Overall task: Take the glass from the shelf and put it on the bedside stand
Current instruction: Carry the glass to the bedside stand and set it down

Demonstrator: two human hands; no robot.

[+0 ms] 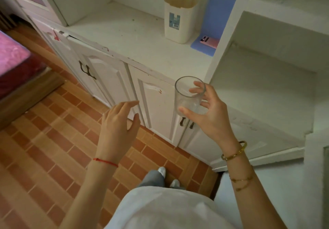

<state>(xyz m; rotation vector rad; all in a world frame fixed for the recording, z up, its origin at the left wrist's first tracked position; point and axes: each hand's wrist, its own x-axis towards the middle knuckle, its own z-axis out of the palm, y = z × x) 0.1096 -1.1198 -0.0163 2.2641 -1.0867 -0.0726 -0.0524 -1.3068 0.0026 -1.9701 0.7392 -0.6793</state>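
The right hand [211,116] grips the glass [188,96] in the air, thumb low on its side and fingers curled over the far rim, just past the front edge of the shelf [135,38] and above the cupboard doors [156,104]. The glass is tilted, mouth toward the camera, and looks empty. The left hand [118,123] hangs open and holds nothing, fingers spread over the tiled floor [44,139], which lies bare between cupboard and bed [12,55]. A cream bin [179,16] stands far back on the shelf beside a blue pad [213,20].
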